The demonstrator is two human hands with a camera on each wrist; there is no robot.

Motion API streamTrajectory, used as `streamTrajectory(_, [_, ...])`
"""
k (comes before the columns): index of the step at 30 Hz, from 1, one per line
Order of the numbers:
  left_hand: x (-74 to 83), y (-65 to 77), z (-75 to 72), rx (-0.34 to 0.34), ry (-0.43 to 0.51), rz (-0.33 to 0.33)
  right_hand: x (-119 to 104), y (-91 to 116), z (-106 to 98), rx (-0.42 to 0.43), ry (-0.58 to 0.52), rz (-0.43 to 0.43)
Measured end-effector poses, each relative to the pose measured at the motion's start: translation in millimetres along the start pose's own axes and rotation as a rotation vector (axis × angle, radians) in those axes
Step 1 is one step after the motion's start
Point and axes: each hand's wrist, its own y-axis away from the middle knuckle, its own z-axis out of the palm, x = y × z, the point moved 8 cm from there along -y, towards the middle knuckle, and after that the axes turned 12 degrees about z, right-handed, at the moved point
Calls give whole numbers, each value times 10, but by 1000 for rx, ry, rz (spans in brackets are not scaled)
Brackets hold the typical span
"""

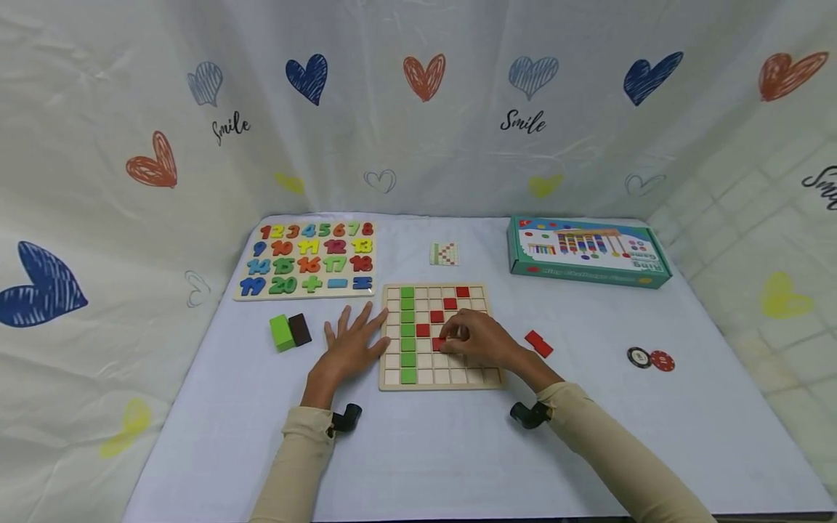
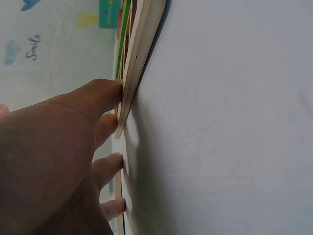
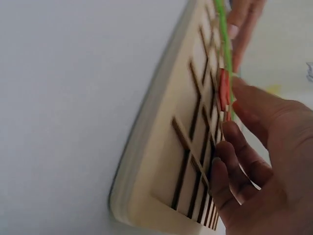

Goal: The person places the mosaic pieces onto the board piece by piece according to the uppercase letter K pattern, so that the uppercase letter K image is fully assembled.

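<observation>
A wooden grid board [image 1: 445, 387] lies flat in front of me, with a column of green square tiles [image 1: 408, 329] near its left side. Several red tiles [image 1: 437, 317] run diagonally from the upper right down toward that column. My left hand [image 1: 349, 352] spreads its fingers on the cloth, thumb and index fingertip against the board's left edge. Over the lower middle cells, my right hand [image 1: 480, 338] pinches a red square tile [image 3: 224, 89] between thumb and finger, close over the grid. Its other fingers curl loosely above the cells.
Loose red tiles [image 1: 539, 343] lie right of the board; green and dark brown blocks [image 1: 282, 333] sit left. Behind are a number puzzle [image 1: 307, 261], a small pattern card [image 1: 445, 253] and a green game box [image 1: 588, 250]. Two round chips [image 1: 662, 360] lie far right.
</observation>
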Motion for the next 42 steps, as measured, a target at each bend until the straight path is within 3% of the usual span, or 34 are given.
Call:
streamTrajectory(4, [-6, 20, 9, 2, 7, 6, 109, 18, -101, 30, -67, 53])
streamTrajectory(8, [-5, 28, 2, 4, 6, 11, 268, 98, -343, 61, -67, 94])
streamTrajectory(14, [9, 10, -26, 2, 5, 11, 570, 275, -763, 48, 27, 176])
streamTrajectory(19, [10, 11, -33, 3, 1, 9, 886, 392, -993, -25, 145, 311])
streamTrajectory(22, [7, 14, -31, 4, 2, 9, 1082, 443, -1058, -57, 164, 412])
streamTrajectory(26, [6, 17, -27, 3, 8, 10, 1220, 464, -1073, -73, 136, 477])
streamTrajectory(33, [-2, 12, -24, 9, 4, 9, 1189, 456, -1056, -99, 164, 501])
streamTrajectory(39, [2, 11, -18, 1, 5, 7, 1248, 548, -1144, -77, 218, 599])
streamTrajectory(42, [11, 13, -23, -1, 9, 5, 1272, 574, -1168, -73, 202, 600])
